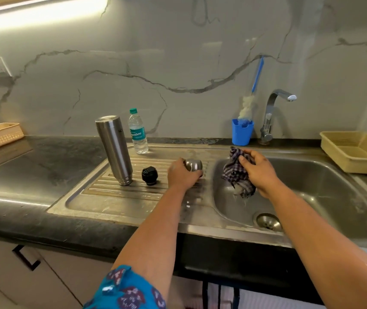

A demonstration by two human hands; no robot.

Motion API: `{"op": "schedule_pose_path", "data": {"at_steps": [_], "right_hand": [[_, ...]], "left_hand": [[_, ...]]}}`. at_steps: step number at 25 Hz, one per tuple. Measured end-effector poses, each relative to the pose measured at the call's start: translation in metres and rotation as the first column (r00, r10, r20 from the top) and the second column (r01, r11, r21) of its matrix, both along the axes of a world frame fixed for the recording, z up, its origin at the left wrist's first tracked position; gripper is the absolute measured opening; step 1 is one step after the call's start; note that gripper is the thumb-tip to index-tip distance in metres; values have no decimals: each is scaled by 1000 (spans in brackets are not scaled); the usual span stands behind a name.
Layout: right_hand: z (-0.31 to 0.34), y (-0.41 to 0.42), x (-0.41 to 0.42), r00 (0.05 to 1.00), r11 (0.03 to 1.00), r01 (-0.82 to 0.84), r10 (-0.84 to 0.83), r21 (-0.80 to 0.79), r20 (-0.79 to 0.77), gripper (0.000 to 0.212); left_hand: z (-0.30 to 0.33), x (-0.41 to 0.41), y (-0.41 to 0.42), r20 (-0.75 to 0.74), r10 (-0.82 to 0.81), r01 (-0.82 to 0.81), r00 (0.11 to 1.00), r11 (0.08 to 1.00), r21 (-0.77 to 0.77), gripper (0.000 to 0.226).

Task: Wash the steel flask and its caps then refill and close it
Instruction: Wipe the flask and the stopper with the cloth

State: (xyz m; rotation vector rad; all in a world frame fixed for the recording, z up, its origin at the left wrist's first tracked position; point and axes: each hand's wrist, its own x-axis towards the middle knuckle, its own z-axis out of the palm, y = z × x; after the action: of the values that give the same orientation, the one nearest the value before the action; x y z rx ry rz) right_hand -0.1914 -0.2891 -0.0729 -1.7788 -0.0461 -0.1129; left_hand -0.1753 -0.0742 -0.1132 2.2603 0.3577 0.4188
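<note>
From the head view, the steel flask [114, 150] stands mouth-down on the ribbed drainboard [111, 197], toward its back left corner, leaning a little to the left. Just to its right lies the black inner cap [149, 175], apart from it. The left hand [181, 175] curls over the steel outer cap [193, 166] near the drainboard's right edge, beside the sink basin [334, 197]. The right hand [259, 172] grips a bunched checked cloth [237, 172] over the basin's left side.

The flask looks rigid and empty, so probably light, but its smooth polished wall will likely be slippery when wet; a full wrap around the middle of the body seems the safest hold. The outer cap is small, domed and slick, best taken around its rim. The black cap has ridges that should give good purchase. The cloth is soft, limp and looks damp.

A plastic water bottle [137, 132] stands at the drainboard's back edge, behind the flask; a likely refill source. The tap [275, 112] stands behind the basin.

The flask's mouth is hidden against the drainboard, so its inside cannot be judged. Whether the outer cap rests on the drainboard or is lifted is unclear, as the hand covers its lower part. No running water can be made out.
</note>
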Motion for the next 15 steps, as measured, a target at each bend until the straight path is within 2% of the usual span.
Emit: {"op": "schedule_pose_path", "data": {"at_steps": [1, 2, 3, 4, 5, 6, 7, 8, 9, 10, 11, 13, 14, 15], "right_hand": [[4, -13, 0, 999, 989, -2, 9, 150, -46, 26], [9, -27, 0, 990, 930, 7, 44, 367, -131, 21], [13, -42, 1, 971, 794, 36, 117, 607, -210, 21], [16, -56, 1, 950, 587, 80, 199, 806, -240, 26], [17, -71, 3, 945, 371, 124, 238, 920, -224, 32], [16, -85, 5, 948, 224, 151, 242, 963, -205, 38], [15, -98, 8, 955, 177, 160, 221, 971, -198, 43], [13, -108, 10, 963, 189, 150, 194, 970, -187, 47], [10, -118, 14, 970, 239, 144, 159, 960, -185, 47], [9, -127, 17, 977, 314, 139, 110, 939, -182, 43], [8, -135, 23, 983, 412, 153, 27, 898, -180, 37], [10, -146, 28, 959, 658, 243, -271, 713, -76, 27], [10, -149, 29, 907, 781, 316, -416, 538, 71, 26], [9, -149, 26, 851, 873, 362, -453, 326, 267, 28]], "left_hand": [[6, 1, -11, 51, -13, 23, 999, 981, -191, 57], [14, 1, -25, 77, -48, 77, 996, 894, -441, 54], [21, 2, -40, 88, -117, 146, 989, 728, -670, 52], [29, 0, -55, 106, -203, 202, 973, 541, -816, 53], [34, 0, -72, 119, -279, 230, 953, 410, -883, 56], [36, -1, -87, 120, -324, 236, 939, 350, -906, 58], [34, 0, -102, 130, -347, 250, 929, 328, -911, 61], [31, 2, -116, 146, -348, 259, 926, 305, -917, 64], [26, 6, -127, 153, -326, 254, 933, 293, -922, 67], [22, 9, -140, 158, -300, 256, 941, 324, -911, 70], [19, 13, -149, 151, -266, 256, 952, 422, -870, 73], [16, 17, -166, 180, -249, 303, 952, 669, -678, 75], [16, 19, -173, 228, -264, 348, 937, 752, -560, 72], [16, 19, -181, 277, -295, 395, 914, 801, -450, 69]]}}
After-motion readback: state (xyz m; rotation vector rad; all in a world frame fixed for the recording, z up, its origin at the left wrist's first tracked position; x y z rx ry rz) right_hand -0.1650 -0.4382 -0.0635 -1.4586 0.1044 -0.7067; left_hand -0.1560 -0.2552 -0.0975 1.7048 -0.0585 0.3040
